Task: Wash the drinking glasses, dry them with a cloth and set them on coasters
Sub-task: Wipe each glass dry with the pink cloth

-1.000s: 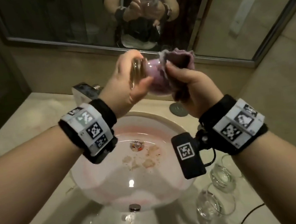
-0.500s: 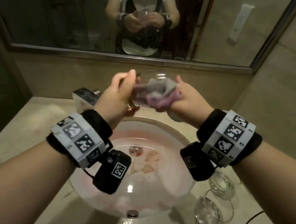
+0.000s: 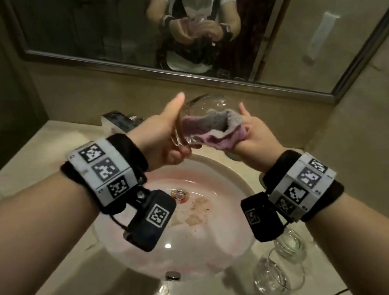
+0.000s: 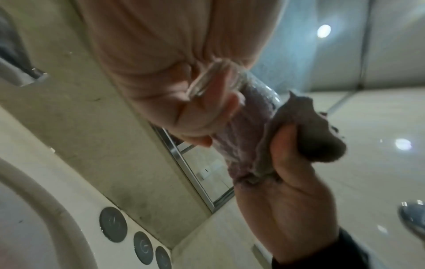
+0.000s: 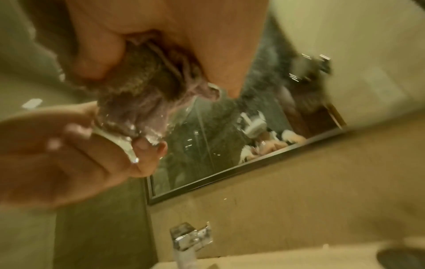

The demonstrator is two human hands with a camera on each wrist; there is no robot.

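Sideways, clear wet glass (image 3: 198, 111) gripped at its thick base by my left hand (image 3: 162, 139); pink-grey cloth (image 3: 218, 128) stuffed inside, clutched by my right hand (image 3: 257, 133)

A dim bathroom: a metal-framed mirror (image 3: 94, 23) hangs on the beige wall (image 3: 129, 89) above a pale stone counter (image 3: 26, 157), with a round basin (image 3: 231, 179) and chrome tap (image 5: 190, 238) below

Dim, warm yellow-green light throughout. Small glare spot on the pink-stained round white basin (image 3: 167, 246) at 6 o'clock. Wrist views motion-blurred; ceiling lamps flare at 2 o'clock. Wide-angle bending at edges.
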